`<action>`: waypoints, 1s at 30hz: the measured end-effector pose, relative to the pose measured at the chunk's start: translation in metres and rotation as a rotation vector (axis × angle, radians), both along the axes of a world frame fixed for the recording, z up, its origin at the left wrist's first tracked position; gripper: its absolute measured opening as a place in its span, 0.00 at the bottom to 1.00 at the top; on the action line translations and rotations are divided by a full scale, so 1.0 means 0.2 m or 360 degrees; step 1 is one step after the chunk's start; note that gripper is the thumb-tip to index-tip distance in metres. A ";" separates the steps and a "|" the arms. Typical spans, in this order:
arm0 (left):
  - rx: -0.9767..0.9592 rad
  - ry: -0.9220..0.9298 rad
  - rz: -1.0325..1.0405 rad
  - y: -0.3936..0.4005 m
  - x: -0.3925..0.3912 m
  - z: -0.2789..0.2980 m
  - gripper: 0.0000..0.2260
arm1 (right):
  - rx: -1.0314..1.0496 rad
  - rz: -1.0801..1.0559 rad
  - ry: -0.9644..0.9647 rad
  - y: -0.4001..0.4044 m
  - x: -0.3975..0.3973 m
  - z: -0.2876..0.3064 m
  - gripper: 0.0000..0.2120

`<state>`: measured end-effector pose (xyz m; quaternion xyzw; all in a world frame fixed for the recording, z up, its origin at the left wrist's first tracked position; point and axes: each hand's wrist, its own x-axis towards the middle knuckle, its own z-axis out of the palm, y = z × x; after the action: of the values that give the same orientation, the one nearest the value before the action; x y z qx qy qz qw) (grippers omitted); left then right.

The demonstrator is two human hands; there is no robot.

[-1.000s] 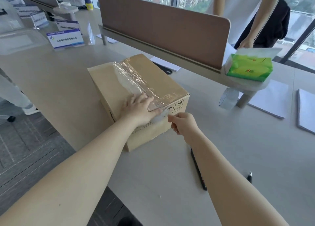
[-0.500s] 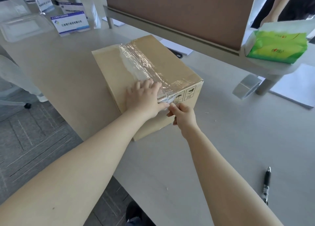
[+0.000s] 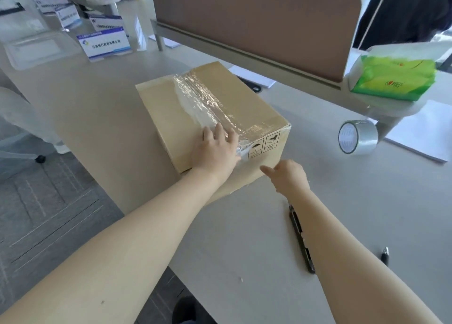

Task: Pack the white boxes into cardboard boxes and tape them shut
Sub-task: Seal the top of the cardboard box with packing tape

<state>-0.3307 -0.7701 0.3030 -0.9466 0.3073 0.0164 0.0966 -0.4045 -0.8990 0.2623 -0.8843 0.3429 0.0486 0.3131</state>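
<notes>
A closed cardboard box sits on the table near its left edge, with a wrinkled strip of clear tape running along its top seam and over the near edge. My left hand lies flat on the near top edge of the box, pressing the tape end down. Just off the box's near side is my right hand, holding nothing, with its fingers loosely curled and the thumb pointing at the box. No white boxes are visible.
A roll of clear tape lies on the table to the right. A black utility knife and a black pen lie near my right forearm. A green tissue pack sits on the divider shelf. Papers lie at far right.
My right hand has let go of the tape end on the box's near side and drawn back a little. My left hand stays pressed on the top edge.
</notes>
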 end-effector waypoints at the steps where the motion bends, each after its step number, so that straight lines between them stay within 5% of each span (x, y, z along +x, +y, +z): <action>1: 0.0009 0.0017 0.0000 0.00 0.00 0.02 0.31 | 0.0069 -0.0034 -0.0027 -0.01 -0.01 0.03 0.18; 5: 0.0014 0.0115 -0.0069 0.01 0.01 0.14 0.33 | 0.0682 -0.0313 -0.0373 0.04 0.02 0.21 0.13; 10: -0.0304 0.0552 -0.0136 0.10 0.15 0.25 0.22 | 0.0954 -0.0429 -0.0258 0.14 0.11 0.37 0.17; 15: -0.0830 0.0808 -0.0153 0.23 0.40 0.26 0.13 | 0.0594 -0.0571 -0.0124 0.26 0.18 0.40 0.16; 20: -0.0710 0.0676 -0.0273 0.36 0.70 0.21 0.18 | 0.0381 -0.0942 -0.0185 0.43 0.25 0.39 0.08; 30: -0.0741 0.0625 -0.0275 0.47 1.08 0.21 0.22 | 0.0007 -0.1399 -0.0066 0.60 0.46 0.34 0.17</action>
<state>-0.1150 -0.6764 0.3443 -0.8924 0.3947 0.1197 -0.1827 -0.3128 -0.7786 0.3298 -0.6546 0.6801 -0.1062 0.3127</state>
